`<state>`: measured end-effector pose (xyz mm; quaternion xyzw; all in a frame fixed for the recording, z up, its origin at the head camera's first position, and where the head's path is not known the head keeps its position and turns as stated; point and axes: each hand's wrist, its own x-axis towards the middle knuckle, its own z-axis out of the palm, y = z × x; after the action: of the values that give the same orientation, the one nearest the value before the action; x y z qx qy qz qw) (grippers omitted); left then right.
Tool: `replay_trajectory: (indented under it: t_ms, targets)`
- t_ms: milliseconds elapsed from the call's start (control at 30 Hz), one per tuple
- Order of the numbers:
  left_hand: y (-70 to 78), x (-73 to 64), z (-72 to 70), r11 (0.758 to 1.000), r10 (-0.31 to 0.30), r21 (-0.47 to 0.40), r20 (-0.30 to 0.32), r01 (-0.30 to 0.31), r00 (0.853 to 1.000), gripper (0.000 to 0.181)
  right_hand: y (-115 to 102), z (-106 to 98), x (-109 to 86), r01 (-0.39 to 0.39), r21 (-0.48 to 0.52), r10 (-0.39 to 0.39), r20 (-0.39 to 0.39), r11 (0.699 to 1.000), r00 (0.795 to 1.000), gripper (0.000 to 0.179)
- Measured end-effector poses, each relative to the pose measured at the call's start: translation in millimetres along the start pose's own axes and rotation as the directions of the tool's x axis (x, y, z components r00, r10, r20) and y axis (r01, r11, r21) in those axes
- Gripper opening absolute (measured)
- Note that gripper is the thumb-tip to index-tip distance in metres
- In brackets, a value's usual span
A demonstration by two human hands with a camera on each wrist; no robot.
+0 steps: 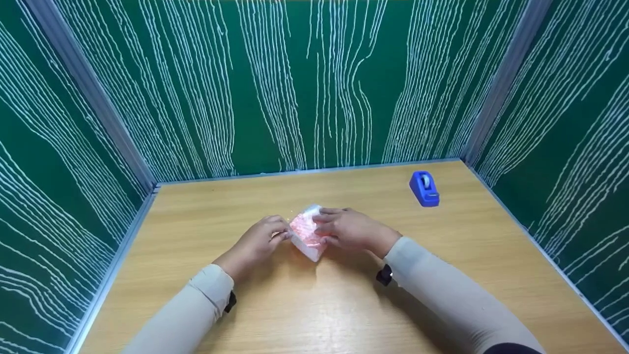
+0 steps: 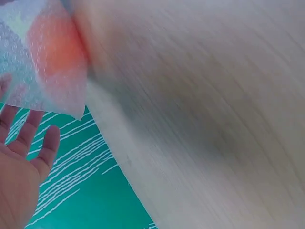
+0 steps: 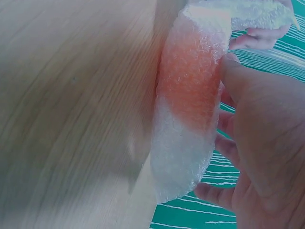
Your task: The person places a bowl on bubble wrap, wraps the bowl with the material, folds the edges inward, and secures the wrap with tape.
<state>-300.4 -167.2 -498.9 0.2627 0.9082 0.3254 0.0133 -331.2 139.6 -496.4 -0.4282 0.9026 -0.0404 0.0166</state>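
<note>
Near the middle of the table lies a sheet of bubble wrap [image 1: 305, 231], folded about a reddish-orange thing [image 3: 190, 83] whose kind the wrap hides. My left hand [image 1: 259, 240] pinches the sheet's raised left edge between thumb and fingers. In the left wrist view this flap of bubble wrap [image 2: 16, 62] stands up off the bundle, and the other fingers are spread below it. From the right, my right hand [image 1: 356, 230] rests on the wrapped bundle. Its fingers are spread and nearly straight along the plastic, and the thumb touches the near side.
A blue tape dispenser [image 1: 424, 189] stands at the back right of the wooden table [image 1: 314, 314]. Green panels [image 1: 265, 98] with white wavy lines enclose the table at the back and both sides, with metal posts [image 1: 506, 73] at the corners.
</note>
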Motion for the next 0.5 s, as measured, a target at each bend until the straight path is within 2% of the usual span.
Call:
replay_trajectory:
  t_ms: [267,500]
  targets:
    - [3.7,11.5,2.9,0.998,-0.057,-0.037,-0.005,0.057,0.998,0.013,0,-1,1.5,-0.031,0.002,0.031,0.029,1.0,0.999,0.042]
    - [2.0,23.2,8.9,0.993,-0.102,-0.069,-0.031,0.1,0.994,0.02,2,0,2.9,-0.02,-0.01,0.021,0.025,1.0,0.999,0.04]
